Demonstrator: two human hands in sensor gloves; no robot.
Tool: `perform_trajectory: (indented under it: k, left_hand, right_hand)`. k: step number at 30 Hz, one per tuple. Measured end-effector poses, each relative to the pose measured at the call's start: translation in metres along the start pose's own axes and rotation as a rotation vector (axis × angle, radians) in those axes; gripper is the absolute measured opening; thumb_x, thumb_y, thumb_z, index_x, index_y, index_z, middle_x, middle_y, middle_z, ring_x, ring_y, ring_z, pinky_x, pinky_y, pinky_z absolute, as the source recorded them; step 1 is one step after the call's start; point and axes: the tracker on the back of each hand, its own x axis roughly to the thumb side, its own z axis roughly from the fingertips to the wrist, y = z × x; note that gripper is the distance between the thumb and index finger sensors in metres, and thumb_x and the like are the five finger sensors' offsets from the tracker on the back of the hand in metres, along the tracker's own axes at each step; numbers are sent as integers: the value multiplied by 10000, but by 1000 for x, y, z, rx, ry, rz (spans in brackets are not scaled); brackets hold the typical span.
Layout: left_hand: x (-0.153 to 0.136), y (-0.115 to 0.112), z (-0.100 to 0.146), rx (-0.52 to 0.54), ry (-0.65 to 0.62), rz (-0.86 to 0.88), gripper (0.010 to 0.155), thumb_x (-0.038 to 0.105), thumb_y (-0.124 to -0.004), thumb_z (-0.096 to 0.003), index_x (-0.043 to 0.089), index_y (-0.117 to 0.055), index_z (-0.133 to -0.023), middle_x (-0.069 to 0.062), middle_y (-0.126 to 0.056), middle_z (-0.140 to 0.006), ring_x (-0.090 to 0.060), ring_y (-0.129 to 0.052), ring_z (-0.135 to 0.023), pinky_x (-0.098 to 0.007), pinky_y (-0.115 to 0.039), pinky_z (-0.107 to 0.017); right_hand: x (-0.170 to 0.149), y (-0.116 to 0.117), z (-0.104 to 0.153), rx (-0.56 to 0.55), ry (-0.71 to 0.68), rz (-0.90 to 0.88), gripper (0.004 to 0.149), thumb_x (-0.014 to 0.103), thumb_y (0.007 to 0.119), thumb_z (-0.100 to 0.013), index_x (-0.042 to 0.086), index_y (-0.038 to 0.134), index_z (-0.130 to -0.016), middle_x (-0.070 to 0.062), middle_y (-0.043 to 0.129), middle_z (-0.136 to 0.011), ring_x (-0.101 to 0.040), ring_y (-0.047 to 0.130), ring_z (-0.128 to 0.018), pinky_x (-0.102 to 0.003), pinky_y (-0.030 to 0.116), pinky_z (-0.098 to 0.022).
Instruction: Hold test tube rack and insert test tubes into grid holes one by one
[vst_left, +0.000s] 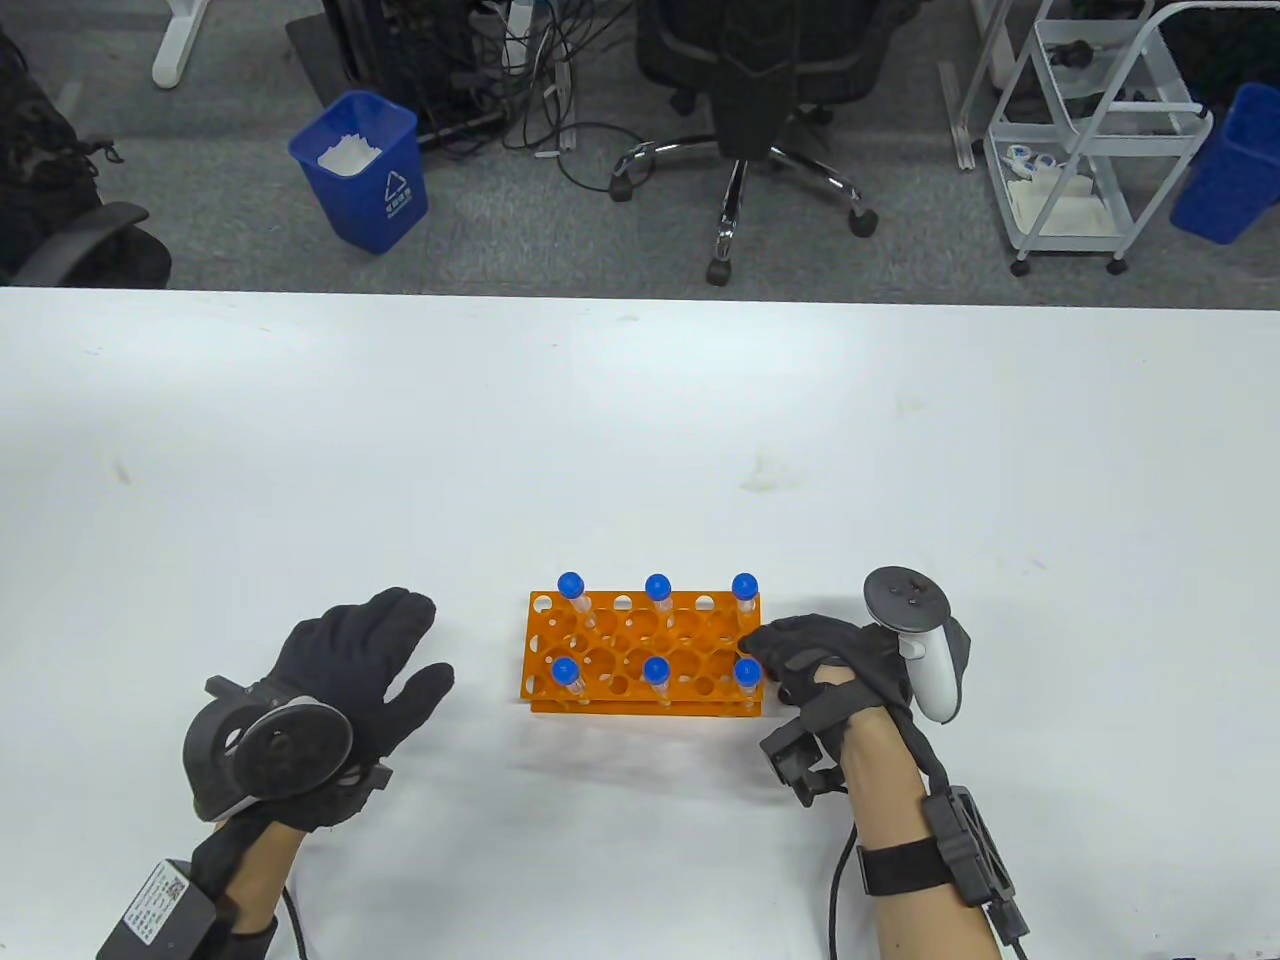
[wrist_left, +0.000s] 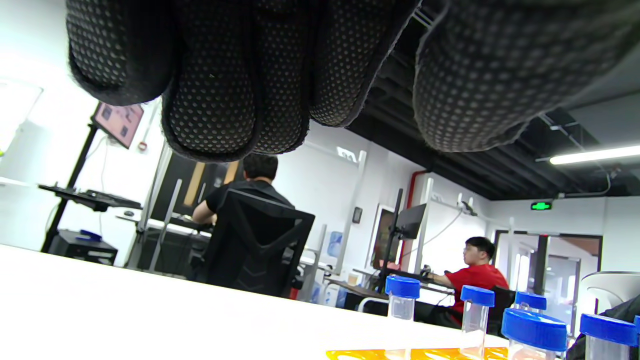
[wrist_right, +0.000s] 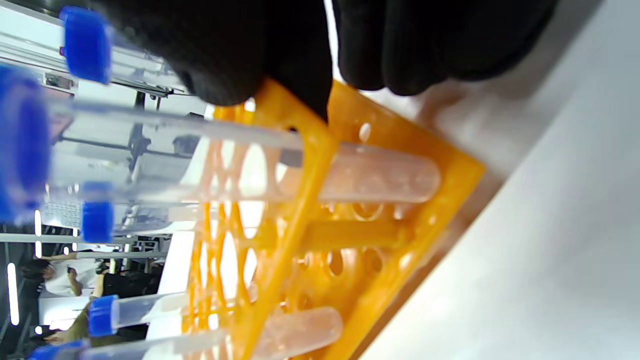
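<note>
An orange test tube rack (vst_left: 640, 655) stands on the white table (vst_left: 640, 420) near the front middle. Several clear test tubes with blue caps (vst_left: 657, 588) stand upright in its holes, in a back row and a front row. My right hand (vst_left: 800, 655) grips the rack's right end; in the right wrist view its fingers (wrist_right: 280, 55) press on the rack's top edge (wrist_right: 300, 165). My left hand (vst_left: 370, 650) lies flat and empty on the table to the left of the rack, fingers spread, apart from it. The left wrist view shows the caps (wrist_left: 534, 330) low at the right.
A black office chair (vst_left: 745, 90), a blue bin (vst_left: 362, 170) and a white cart (vst_left: 1090, 130) stand on the floor beyond the table's far edge. No loose tubes show on the table.
</note>
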Motion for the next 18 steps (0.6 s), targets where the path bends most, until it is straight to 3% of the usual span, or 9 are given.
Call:
perform_trajectory:
  k: [9, 18]
  left_hand:
    - [-3, -3, -1, -27, 12, -18, 685, 563, -912, -340, 169, -838, -896, -101, -914, -878, -353, -1029, -647, -510, -842, -515]
    - [-8, -9, -1, -55, 27, -28, 681, 560, -909, -343, 169, -838, -896, -101, -912, -880, -355, -1028, -646, -511, -841, -515]
  right_hand:
    - [-8, -7, -6, -21, 63, -10, 430, 302, 791, -433, -9, 909, -707, -304, 696, -902, -480, 799, -617, -513, 788, -363]
    - [-22, -22, -7, 30, 93, -57, 481, 327, 757, -452, -20, 860, -768, -313, 653, -940, -494, 788, -646, -527, 785, -388]
